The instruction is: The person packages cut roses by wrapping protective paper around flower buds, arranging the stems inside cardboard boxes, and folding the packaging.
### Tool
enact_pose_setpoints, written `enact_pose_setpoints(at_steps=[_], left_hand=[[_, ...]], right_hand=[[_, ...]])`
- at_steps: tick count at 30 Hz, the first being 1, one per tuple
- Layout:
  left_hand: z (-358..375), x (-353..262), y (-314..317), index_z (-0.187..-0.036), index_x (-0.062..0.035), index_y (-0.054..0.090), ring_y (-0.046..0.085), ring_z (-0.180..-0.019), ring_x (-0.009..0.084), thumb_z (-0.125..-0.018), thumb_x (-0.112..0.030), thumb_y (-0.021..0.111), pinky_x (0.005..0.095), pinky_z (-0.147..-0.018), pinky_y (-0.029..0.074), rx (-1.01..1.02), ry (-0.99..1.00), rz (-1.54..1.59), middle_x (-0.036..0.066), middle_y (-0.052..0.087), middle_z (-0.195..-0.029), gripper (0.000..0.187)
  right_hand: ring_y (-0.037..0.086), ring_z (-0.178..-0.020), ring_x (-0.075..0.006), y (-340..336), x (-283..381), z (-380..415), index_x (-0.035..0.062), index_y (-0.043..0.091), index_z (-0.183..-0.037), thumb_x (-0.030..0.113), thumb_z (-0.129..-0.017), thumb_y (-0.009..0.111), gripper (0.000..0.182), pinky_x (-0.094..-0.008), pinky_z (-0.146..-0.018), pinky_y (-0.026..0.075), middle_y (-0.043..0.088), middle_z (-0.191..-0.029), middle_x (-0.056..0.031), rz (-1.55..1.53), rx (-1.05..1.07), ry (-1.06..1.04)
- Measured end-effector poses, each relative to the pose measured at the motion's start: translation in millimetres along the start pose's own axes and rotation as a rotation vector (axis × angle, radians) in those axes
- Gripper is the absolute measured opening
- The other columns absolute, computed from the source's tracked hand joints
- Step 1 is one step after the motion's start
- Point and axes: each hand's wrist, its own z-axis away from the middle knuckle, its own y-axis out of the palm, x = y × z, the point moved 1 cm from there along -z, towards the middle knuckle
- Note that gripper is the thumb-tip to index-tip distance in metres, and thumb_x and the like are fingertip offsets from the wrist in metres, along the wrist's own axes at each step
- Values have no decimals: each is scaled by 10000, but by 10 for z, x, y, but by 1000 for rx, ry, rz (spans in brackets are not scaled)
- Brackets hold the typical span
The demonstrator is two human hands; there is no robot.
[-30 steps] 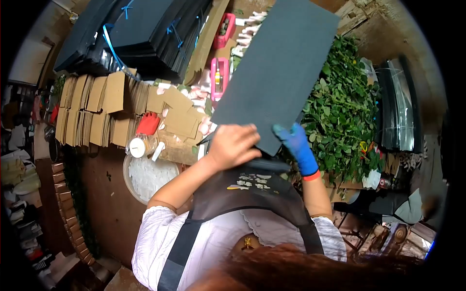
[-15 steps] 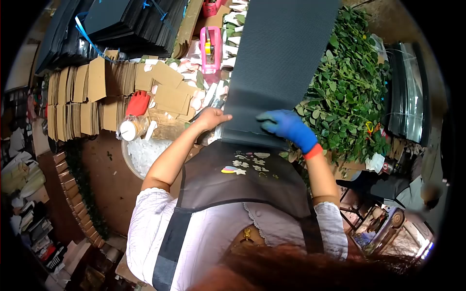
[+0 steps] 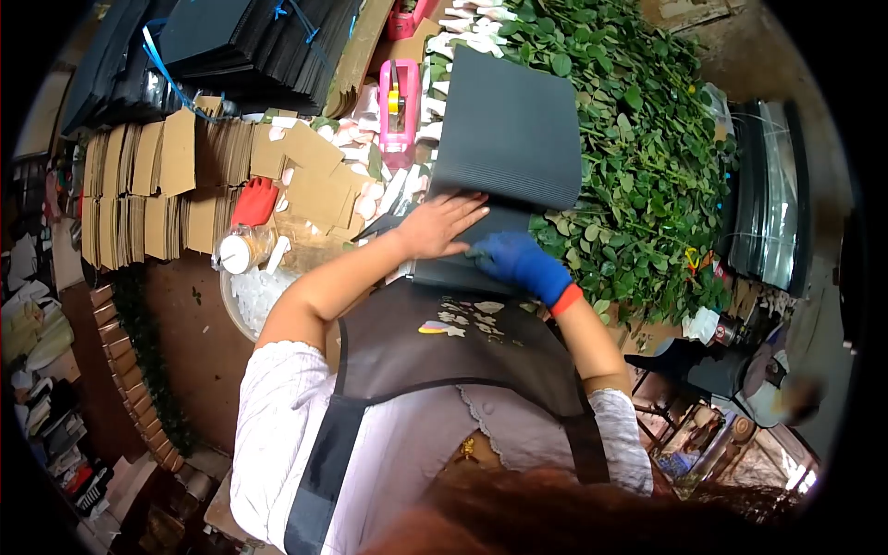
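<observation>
A dark ribbed sheet, like corrugated plastic (image 3: pixel 509 129), stands in front of me, its far part bent back over itself in a curve. My left hand (image 3: pixel 439 227) is bare and lies flat on the sheet just below the bend, fingers stretched out. In a blue glove with a red cuff, my right hand (image 3: pixel 520 265) rests on the near part of the sheet, close to my left fingertips. Its fingers point left and look loosely extended, partly hidden by the glove's angle. Nothing shows in either hand.
A pink tape dispenser (image 3: pixel 399 116) stands beyond the sheet. Leafy green stems (image 3: pixel 638 166) are heaped to the right. On the left are stacked cardboard pieces (image 3: pixel 166 171), a red glove (image 3: pixel 255 201), a lidded jar (image 3: pixel 242 250) and dark sheet stacks (image 3: pixel 250 55).
The long sheet's far part has bent over and now reaches less far away. My left hand has moved right and flattened onto it. My right hand has shifted slightly left and nearer me.
</observation>
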Motion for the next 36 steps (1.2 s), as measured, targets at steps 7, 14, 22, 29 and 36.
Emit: enact_pose_setpoints(at_steps=[7,14,22,29,36], left_hand=[[55,7,51,-1299,-21,583,465,-1339,297,-882,-557,628,439,-1165,310,41,-19,-16,141,567,-1339,681],[81,28,132,-1413,-20,509,460,-1354,334,-916,-579,585,463,-1174,300,-63,6,-32,173,517,-1435,752],[51,165,497,-1531,-63,380,330,-1497,298,-989,-346,458,465,-1215,242,-128,41,-54,166,356,-1604,616],[68,175,576,-1503,-47,415,362,-1479,279,-986,-262,457,462,-1225,236,-223,45,-57,164,409,-1573,562],[103,111,235,-1486,-65,450,431,-1413,316,-960,-366,522,459,-1165,338,-201,15,162,152,421,-1560,611]], right_hand=[[666,-1046,-303,-1009,780,-272,173,649,-1201,307,-885,678,344,-450,-872,525,687,-1165,-109,384,-917,3],[661,-1031,-323,-1139,556,-754,125,598,-1303,371,-896,661,479,-451,-872,525,687,-1153,-131,246,-163,247],[670,-958,-342,-80,1399,-2139,95,475,-1430,386,-862,690,673,-460,-805,521,667,-1118,-134,292,-263,-203],[661,-843,-337,151,1196,-2542,59,511,-1371,286,-882,651,558,-459,-711,505,668,-1025,-124,342,-428,-185],[671,-825,-350,-328,882,-705,122,708,-996,286,-875,686,205,-467,-728,525,702,-962,-145,-73,-596,-265]])
